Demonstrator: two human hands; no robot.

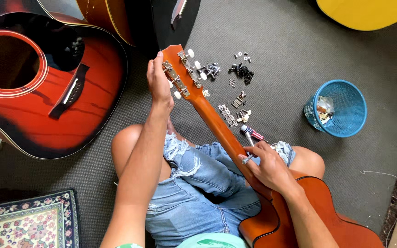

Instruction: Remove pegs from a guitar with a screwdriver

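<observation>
Head cam | L hand (158, 82) fingers wrapped on guitar headstock (180, 73) | R hand (269, 167) pinching screwdriver (250, 143) against neck (219, 128)

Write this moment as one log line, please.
left hand: grips guitar headstock | right hand: on guitar neck, holding screwdriver | tuner parts: on carpet

2 hands (158, 82); 1 screwdriver (252, 137), 1 blue basket (351, 120), 1 rug (28, 222)

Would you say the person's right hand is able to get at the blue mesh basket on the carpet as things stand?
Probably yes. The right hand rests on the guitar neck, gripping a small screwdriver, and only bare carpet lies between it and the blue basket. It would need to free its fingers first.
</observation>
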